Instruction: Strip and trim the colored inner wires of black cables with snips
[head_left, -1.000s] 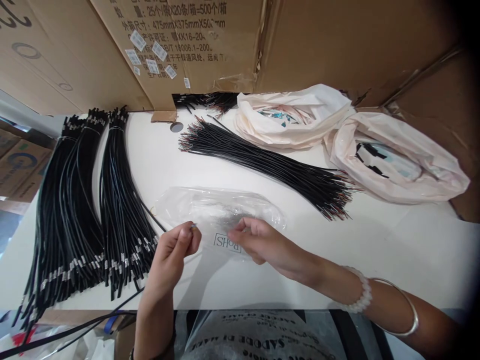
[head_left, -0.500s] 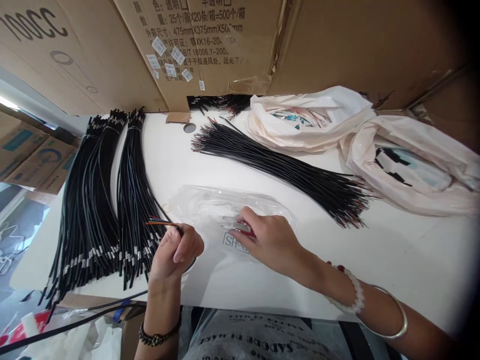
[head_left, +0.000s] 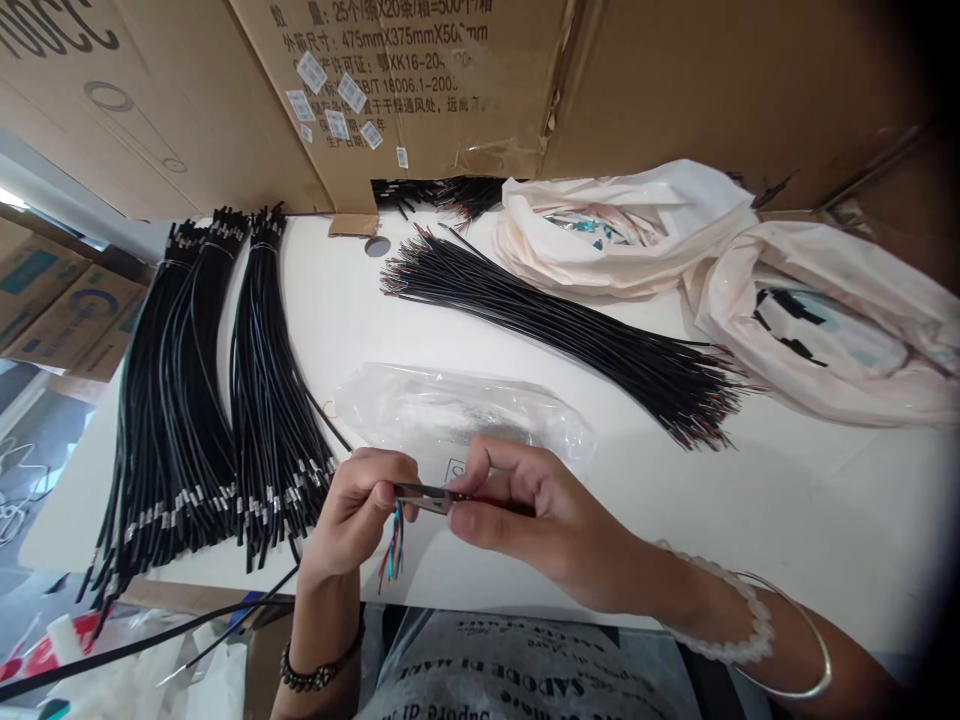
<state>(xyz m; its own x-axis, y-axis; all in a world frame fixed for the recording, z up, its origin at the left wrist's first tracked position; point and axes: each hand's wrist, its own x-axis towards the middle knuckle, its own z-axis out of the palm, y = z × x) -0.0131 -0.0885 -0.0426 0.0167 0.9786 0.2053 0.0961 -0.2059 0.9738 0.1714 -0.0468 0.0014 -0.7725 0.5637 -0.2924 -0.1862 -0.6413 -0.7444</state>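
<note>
My left hand (head_left: 356,515) is closed on a black cable (head_left: 247,610) whose coloured wire ends (head_left: 391,548) hang below my fingers. My right hand (head_left: 517,510) pinches a small thin metal piece (head_left: 420,493) and holds it against the cable end, right at my left fingertips. Both hands hover over the near edge of the white table (head_left: 787,500), just in front of a clear plastic bag (head_left: 450,405) of small parts with a printed label.
Bundles of black cables (head_left: 210,400) lie at the left. A loose fan of black cables with coloured ends (head_left: 570,335) crosses the middle. Two pale plastic bags (head_left: 817,320) sit at the back right. Cardboard boxes (head_left: 420,80) wall the far side.
My right hand left the clear bag with a small metal piece and came to my left hand. The left hand turned the cable so its coloured ends now hang down.
</note>
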